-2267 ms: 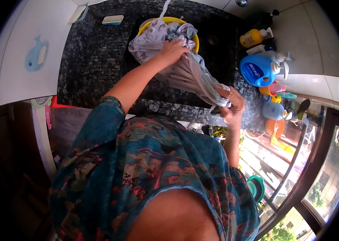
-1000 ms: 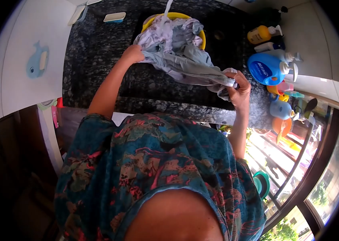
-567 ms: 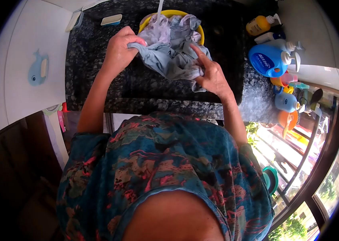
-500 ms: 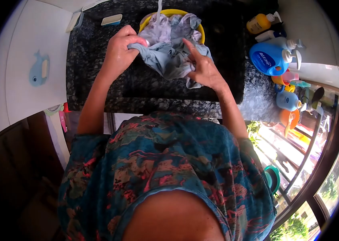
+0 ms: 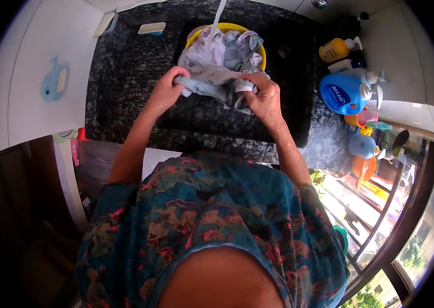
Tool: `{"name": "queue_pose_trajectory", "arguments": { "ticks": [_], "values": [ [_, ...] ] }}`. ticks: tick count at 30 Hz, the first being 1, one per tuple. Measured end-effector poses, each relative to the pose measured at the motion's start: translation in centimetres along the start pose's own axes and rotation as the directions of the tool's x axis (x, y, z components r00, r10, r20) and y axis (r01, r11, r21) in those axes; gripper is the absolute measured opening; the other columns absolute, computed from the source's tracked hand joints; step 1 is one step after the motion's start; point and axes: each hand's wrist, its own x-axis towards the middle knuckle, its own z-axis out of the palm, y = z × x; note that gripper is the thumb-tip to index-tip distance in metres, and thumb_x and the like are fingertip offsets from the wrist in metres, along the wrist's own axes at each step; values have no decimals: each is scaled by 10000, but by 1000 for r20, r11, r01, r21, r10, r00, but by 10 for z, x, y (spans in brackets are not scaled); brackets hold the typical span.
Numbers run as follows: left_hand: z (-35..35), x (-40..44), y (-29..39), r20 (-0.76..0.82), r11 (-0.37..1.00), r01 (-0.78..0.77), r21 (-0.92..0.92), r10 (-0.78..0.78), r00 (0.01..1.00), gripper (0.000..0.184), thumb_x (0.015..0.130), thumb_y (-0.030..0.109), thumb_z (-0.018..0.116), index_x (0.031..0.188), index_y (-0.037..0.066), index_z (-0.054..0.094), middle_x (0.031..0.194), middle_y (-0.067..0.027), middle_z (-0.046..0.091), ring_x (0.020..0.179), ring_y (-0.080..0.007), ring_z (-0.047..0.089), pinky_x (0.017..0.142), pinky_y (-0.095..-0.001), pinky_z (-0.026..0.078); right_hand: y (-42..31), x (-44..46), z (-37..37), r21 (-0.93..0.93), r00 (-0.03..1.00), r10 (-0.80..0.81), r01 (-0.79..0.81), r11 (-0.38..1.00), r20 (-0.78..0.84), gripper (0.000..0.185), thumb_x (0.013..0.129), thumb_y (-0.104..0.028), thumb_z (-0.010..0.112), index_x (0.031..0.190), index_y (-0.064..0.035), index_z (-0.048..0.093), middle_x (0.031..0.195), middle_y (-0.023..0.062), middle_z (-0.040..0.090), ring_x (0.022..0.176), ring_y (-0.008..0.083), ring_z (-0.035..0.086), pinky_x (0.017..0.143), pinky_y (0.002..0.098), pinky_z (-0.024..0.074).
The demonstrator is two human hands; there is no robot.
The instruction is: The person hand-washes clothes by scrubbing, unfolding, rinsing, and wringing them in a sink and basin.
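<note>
A wet grey and whitish garment (image 5: pixel 209 64) hangs over the near rim of a yellow basin (image 5: pixel 263 59) in the dark stone sink. My left hand (image 5: pixel 168 88) is closed on the left end of its grey edge. At the right end, my right hand (image 5: pixel 265 96) pinches a bunched part of the same cloth. The grey edge stretches between both hands. More crumpled cloth fills the basin, and a stream of water (image 5: pixel 219 18) falls onto it. The fabric hides most of the basin's near side.
Right of the sink stand a yellow pump bottle (image 5: pixel 334 50), a blue detergent jug (image 5: pixel 341 92) and a light blue bottle (image 5: pixel 363 146). A soap dish (image 5: pixel 152 28) lies at the back left. A whale-shaped holder (image 5: pixel 55 82) is on the left wall.
Both hands have moved closer to me in the view, and my right hand has closed its fingers on the cloth. More of the whitish fabric now lies spread towards my hands.
</note>
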Motion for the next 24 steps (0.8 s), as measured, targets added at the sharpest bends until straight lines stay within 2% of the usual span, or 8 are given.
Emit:
{"name": "queue_pose_trajectory", "arguments": {
  "ticks": [2, 6, 9, 11, 14, 19, 22, 24],
  "values": [
    [39, -6, 11, 140, 994, -15, -112, 31, 990, 243, 841, 41, 534, 1083, 36, 552, 912, -65, 590, 828, -139, 568, 744, -259, 459, -27, 4, 0, 52, 991, -103, 98, 994, 90, 217, 667, -29, 656, 882, -42, 683, 839, 124, 654, 791, 292, 651, 691, 340, 517],
    [47, -7, 23, 65, 975, 157, -156, -149, 987, 227, 851, 92, 539, 1063, 9, 550, 914, -72, 597, 816, -136, 566, 720, -269, 460, -26, 3, 1, 45, 969, -114, 106, 993, 222, 316, 656, -39, 680, 968, -22, 632, 888, 122, 628, 766, 298, 634, 687, 349, 510],
    [40, -11, 36, 10, 838, 234, -493, -264, 965, 247, 847, 111, 528, 1065, -5, 543, 883, -87, 598, 794, -139, 568, 691, -294, 462, -19, -6, 10, -28, 947, -160, 175, 984, 280, 628, 648, -117, 731, 1226, -40, 496, 951, 155, 632, 812, 335, 633, 711, 385, 515],
    [49, -15, 43, -4, 936, 135, -324, -144, 990, 248, 843, 118, 530, 1058, -6, 540, 849, -107, 596, 772, -164, 583, 678, -307, 461, -24, -9, 19, -59, 908, -134, 171, 984, 397, 839, 642, -166, 757, 1365, -63, 344, 1023, 195, 630, 854, 367, 634, 722, 412, 518],
    [60, -18, 44, -66, 996, -80, 47, 83, 994, 264, 832, 142, 552, 1057, 7, 521, 815, -203, 580, 755, -298, 610, 666, -361, 462, -23, -8, 45, -163, 957, -39, 90, 983, 288, 835, 645, -164, 749, 1365, -67, 337, 1056, 208, 625, 855, 376, 638, 720, 412, 520],
    [36, -18, 38, -65, 955, -289, 71, 293, 954, 357, 823, 15, 569, 1176, 66, 542, 1164, -132, 548, 1075, -224, 553, 835, -332, 476, -3, 6, 71, -97, 992, 7, 5, 995, 123, 399, 689, -206, 718, 1037, -28, 640, 894, 212, 663, 806, 365, 646, 699, 411, 520],
    [-8, -20, 55, -236, 846, -459, 270, 521, 821, 388, 795, -24, 590, 1167, 84, 568, 1260, -115, 497, 1167, -226, 506, 909, -331, 455, 10, 20, 63, 53, 979, 202, -204, 978, 39, 282, 725, -200, 707, 938, -18, 686, 762, 181, 679, 687, 288, 678, 647, 345, 525],
    [-34, -20, 34, -279, 886, -366, 285, 442, 852, 368, 783, -11, 613, 1138, 81, 586, 1266, -119, 499, 1177, -267, 500, 952, -340, 428, -12, 40, 38, 41, 978, 208, -209, 977, 18, 241, 743, -131, 679, 946, -1, 691, 741, 115, 696, 656, 161, 674, 621, 290, 525]
  ]
}}
